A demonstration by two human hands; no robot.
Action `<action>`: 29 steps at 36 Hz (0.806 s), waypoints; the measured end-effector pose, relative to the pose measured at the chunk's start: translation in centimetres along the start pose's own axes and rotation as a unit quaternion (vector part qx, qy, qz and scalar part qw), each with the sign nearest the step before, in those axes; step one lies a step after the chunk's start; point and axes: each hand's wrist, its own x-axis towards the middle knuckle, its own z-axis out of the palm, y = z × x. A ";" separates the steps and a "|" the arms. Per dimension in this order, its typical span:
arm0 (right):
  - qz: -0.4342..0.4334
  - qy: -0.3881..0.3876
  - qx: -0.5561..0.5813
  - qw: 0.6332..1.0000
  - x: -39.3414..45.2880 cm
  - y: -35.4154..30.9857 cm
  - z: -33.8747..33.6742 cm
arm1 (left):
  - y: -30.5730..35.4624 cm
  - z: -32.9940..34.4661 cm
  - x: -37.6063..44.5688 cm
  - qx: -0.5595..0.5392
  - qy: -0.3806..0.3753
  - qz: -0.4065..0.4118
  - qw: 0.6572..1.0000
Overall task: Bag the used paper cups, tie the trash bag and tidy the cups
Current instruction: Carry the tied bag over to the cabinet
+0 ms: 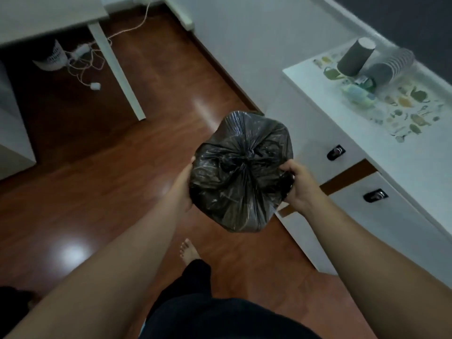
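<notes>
A full black trash bag (241, 174) hangs in the air above the wooden floor, its top gathered into a knot at the middle. My left hand (187, 182) presses flat against the bag's left side, mostly hidden behind it. My right hand (297, 184) grips the plastic on the bag's right side. On the white cabinet top at the right stands one grey paper cup (355, 57) upside down. Beside it lies a stack of grey paper cups (391, 64) on its side.
The white cabinet (354, 152) with dark drawer handles runs along the right. A white desk leg (117, 69) stands at the upper left, with a power strip and tangled cables (83, 59) under the desk. My bare foot (188, 252) is on the floor below the bag.
</notes>
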 end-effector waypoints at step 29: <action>0.014 0.032 -0.033 0.999 38.2 -22.8 22.4 | 35.1 3.6 32.4 0.010 0.000 0.002 1.000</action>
